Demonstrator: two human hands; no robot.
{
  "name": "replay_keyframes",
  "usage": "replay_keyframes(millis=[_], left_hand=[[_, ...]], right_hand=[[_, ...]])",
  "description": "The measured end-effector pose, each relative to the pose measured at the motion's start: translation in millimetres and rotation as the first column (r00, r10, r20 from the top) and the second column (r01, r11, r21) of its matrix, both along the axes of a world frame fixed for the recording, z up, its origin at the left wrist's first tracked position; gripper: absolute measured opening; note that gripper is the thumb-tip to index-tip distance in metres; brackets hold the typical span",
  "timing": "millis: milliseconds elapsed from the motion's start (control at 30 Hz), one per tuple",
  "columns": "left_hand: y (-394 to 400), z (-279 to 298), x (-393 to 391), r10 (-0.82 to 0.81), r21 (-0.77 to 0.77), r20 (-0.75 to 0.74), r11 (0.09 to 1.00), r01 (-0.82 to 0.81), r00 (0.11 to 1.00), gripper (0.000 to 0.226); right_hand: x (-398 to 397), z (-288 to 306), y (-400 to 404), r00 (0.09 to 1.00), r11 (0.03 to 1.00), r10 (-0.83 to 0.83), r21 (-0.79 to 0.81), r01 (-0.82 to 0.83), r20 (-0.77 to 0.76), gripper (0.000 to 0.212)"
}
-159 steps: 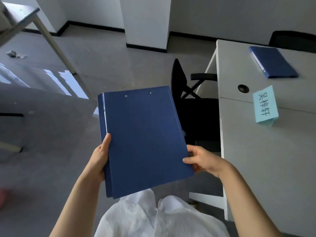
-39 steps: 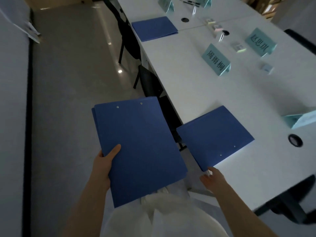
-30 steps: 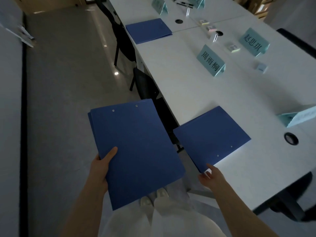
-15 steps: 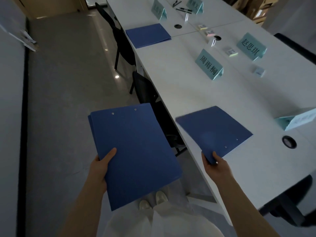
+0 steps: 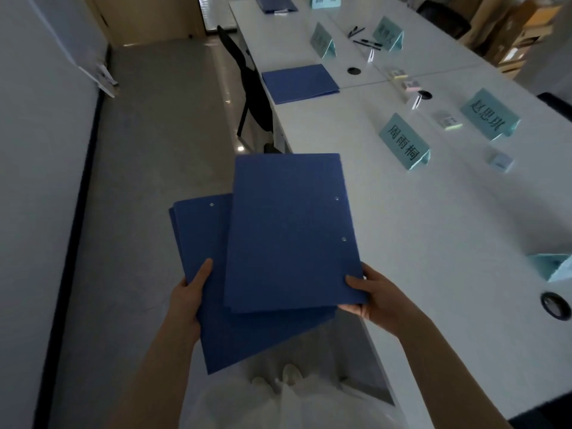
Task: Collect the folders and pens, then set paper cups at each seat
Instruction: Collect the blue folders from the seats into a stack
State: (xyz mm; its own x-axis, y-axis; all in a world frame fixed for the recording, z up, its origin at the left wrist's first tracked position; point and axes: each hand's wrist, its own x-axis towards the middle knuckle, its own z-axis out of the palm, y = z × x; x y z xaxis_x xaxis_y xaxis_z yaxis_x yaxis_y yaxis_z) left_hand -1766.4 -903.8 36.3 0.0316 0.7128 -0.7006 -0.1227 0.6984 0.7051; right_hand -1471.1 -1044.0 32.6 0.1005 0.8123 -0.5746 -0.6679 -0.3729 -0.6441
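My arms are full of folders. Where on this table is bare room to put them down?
Bare table lies by the right hand, bordered by the near edge, the nearest name card and the grommet hole. Farther off, the folder, pens and cards crowd it.

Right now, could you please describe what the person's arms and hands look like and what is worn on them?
Both forearms are bare, with no sleeves reaching them. The left hand and the right hand wear no gloves, and no rings, watch or bracelets show at either wrist. Nails look short and unpainted, though the dim light makes that uncertain. A white garment shows below.
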Motion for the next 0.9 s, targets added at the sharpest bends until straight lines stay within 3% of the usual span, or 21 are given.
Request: replay_keyframes(millis=[100, 200, 300, 400, 700, 833, 900], left_hand=[[1, 3, 1, 0.047, 0.003, 0.014, 0.999, -0.047, 0.999, 0.064], [5, 2, -3, 0.09, -0.012, 0.01, 0.996, -0.089, 0.996, 0.068], [16, 2, -11, 0.116, -0.017, 0.006, 0.993, -0.116, 0.993, 0.074], [34, 2, -16, 0.149, -0.012, 0.007, 0.989, -0.149, 0.989, 0.067], [141, 0, -50, 0.176, -0.001, 0.004, 0.984, -0.176, 0.984, 0.064], [215, 9, -64, 0.132, 0.045, -0.027, 0.99, -0.13, 0.991, 0.07], [258, 15, -69, 0.116, 0.076, -0.034, 0.991, -0.113, 0.993, 0.066]], right_hand=[[0, 9, 22, 0.94, 0.965, 0.261, -0.079, -0.249, 0.218, 0.043], [-11, 15, 44, 0.833, 0.917, 0.399, -0.159, -0.366, 0.384, 0.038], [-21, 10, 67, 0.608, 0.875, 0.462, -0.217, -0.433, 0.646, 0.038], [-23, 9, 92, 0.44, 0.829, 0.476, -0.222, -0.513, 0.762, 0.037], [-65, -7, 215, 0.514, 0.808, 0.547, -0.256, -0.531, 0.66, 0.042], [-97, -8, 293, 0.606, 0.872, 0.466, -0.215, -0.441, 0.645, 0.045], [-114, -9, 338, 0.604, 0.903, 0.413, -0.222, -0.367, 0.681, 0.049]])
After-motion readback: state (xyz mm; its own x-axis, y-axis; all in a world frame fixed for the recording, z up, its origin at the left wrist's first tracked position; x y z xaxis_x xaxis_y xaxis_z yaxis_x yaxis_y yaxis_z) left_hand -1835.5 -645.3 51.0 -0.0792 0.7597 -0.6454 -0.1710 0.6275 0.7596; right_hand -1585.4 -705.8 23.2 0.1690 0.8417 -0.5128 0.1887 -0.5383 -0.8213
